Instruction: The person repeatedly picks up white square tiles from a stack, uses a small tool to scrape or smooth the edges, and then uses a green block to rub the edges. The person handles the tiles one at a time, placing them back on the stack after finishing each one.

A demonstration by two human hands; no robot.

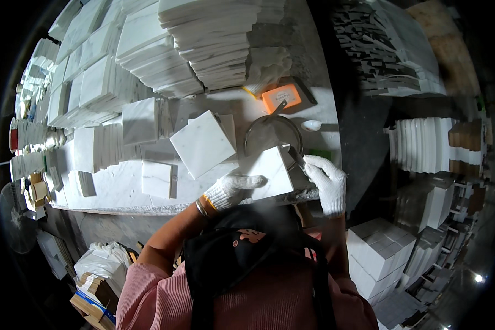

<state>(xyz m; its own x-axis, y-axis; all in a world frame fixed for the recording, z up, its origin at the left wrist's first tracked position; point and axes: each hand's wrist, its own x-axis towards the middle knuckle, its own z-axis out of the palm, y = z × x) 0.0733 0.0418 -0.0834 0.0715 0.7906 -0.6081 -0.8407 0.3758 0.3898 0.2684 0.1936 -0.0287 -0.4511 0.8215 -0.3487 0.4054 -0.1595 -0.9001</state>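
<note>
My left hand (229, 188), in a white knitted glove with a yellow cuff edge, grips the left side of a square white marble tile (270, 175), thumb across its face. The tile is held at the front edge of the bench, partly over a round pan (253, 135). In its white glove, my right hand (327, 181) closes on a narrow dark-bladed putty knife (295, 157). The blade tip is at the tile's upper right edge; whether it touches I cannot tell. A second metal blade (279, 108) leans on the pan's far rim.
Beyond the pan lie an orange box (281, 99) and a crumpled white glove (265, 69); a white spoon (311, 125) is to its right. Another marble tile (203, 144) lies left of the pan. Tall tile stacks (203, 38) stand behind. White boxes (380, 250) are at my right.
</note>
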